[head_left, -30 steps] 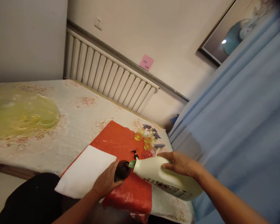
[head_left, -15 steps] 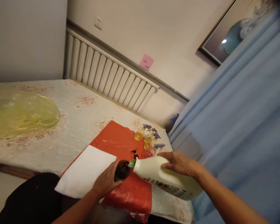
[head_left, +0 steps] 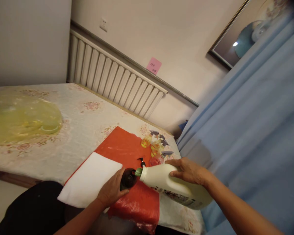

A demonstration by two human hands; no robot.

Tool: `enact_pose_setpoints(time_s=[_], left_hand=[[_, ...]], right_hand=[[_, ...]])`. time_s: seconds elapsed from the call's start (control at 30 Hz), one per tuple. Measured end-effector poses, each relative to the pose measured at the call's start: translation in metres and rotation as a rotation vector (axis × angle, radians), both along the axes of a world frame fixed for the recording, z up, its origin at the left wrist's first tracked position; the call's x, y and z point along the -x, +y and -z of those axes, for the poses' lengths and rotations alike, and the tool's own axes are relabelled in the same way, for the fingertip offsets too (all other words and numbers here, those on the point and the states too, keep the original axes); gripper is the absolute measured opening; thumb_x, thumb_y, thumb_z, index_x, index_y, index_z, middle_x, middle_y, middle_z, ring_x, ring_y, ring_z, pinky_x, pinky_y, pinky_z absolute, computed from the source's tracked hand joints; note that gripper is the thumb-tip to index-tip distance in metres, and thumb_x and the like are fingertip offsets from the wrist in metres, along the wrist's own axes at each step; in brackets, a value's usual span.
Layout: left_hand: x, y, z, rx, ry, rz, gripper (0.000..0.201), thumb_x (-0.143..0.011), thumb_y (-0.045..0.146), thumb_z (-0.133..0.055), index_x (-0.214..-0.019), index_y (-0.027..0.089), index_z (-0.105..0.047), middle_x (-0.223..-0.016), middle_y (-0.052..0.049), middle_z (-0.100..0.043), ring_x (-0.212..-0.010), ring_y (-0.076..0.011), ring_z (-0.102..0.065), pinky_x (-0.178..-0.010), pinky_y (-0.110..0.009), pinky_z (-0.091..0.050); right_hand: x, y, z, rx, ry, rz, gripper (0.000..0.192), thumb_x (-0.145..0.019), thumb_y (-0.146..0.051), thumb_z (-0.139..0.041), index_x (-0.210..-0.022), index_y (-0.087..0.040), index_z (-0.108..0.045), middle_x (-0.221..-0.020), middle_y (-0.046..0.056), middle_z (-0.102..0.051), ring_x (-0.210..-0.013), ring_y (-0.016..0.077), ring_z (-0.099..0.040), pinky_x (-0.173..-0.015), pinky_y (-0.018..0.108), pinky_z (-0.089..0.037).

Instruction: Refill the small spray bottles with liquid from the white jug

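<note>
My left hand [head_left: 111, 191] grips a small dark bottle [head_left: 128, 178] standing on a red plastic sheet [head_left: 127, 150]. My right hand [head_left: 189, 171] holds a large cream jug [head_left: 171, 187] tipped on its side, its green spout [head_left: 138, 172] touching the dark bottle's mouth. A black pump cap [head_left: 142, 161] lies just behind the spout. A folded white cloth [head_left: 90, 179] lies on the red sheet, left of my left hand.
Several small yellow and pink spray bottles [head_left: 156, 147] stand at the table's far corner. A yellow plastic bag [head_left: 22, 117] lies at the left on the flowered tablecloth [head_left: 83, 120]. A blue curtain [head_left: 247, 130] hangs close on the right, a white radiator [head_left: 112, 78] behind.
</note>
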State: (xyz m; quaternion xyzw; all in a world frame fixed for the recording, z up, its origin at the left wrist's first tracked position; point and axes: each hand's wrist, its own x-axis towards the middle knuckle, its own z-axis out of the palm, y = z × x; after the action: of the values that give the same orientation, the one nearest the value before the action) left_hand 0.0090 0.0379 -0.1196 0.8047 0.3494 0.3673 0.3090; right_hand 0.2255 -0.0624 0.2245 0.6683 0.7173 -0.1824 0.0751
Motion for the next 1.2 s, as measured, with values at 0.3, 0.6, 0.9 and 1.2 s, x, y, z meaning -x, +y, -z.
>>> enact_pose_setpoints(time_s=[0.3, 0.6, 0.9, 1.2], left_hand=[[0.0001, 0.0006, 0.0019, -0.007, -0.011, 0.009, 0.089, -0.068, 0.022, -0.071, -0.145, 0.025, -0.025, -0.148, -0.014, -0.044, -0.137, -0.0319, -0.042, -0.114, -0.051, -0.035], [-0.0002, 0.0000, 0.0028, -0.004, -0.009, -0.001, 0.089, -0.068, 0.024, -0.071, -0.145, 0.025, -0.027, -0.148, -0.013, -0.045, -0.136, -0.0322, -0.043, -0.114, -0.051, -0.036], [-0.0001, 0.0007, 0.0022, -0.004, 0.009, 0.002, 0.088, -0.069, 0.024, -0.070, -0.145, 0.022, -0.027, -0.147, -0.016, -0.045, -0.137, -0.0319, -0.043, -0.114, -0.049, -0.036], [0.0000, 0.0006, 0.0029, -0.010, 0.025, 0.002, 0.087, -0.070, 0.025, -0.069, -0.145, 0.020, -0.027, -0.149, -0.017, -0.043, -0.138, -0.0319, -0.042, -0.115, -0.049, -0.035]], right_hand=[[0.0021, 0.0007, -0.0014, 0.003, -0.010, 0.010, 0.035, -0.088, -0.041, -0.058, -0.120, -0.030, -0.064, -0.098, 0.002, -0.074, -0.086, 0.0219, -0.066, -0.075, 0.029, -0.049], [0.0003, 0.0011, 0.0000, 0.003, -0.027, 0.006, 0.036, -0.088, -0.040, -0.058, -0.122, -0.029, -0.064, -0.099, 0.003, -0.073, -0.087, 0.0223, -0.066, -0.076, 0.029, -0.049], [0.0019, 0.0017, -0.0006, -0.001, -0.016, -0.002, 0.035, -0.088, -0.041, -0.058, -0.120, -0.029, -0.064, -0.096, 0.002, -0.073, -0.084, 0.0214, -0.065, -0.074, 0.028, -0.048], [0.0018, 0.0013, -0.0005, -0.002, -0.028, -0.008, 0.035, -0.088, -0.041, -0.058, -0.120, -0.029, -0.064, -0.097, 0.003, -0.073, -0.085, 0.0218, -0.065, -0.074, 0.028, -0.048]])
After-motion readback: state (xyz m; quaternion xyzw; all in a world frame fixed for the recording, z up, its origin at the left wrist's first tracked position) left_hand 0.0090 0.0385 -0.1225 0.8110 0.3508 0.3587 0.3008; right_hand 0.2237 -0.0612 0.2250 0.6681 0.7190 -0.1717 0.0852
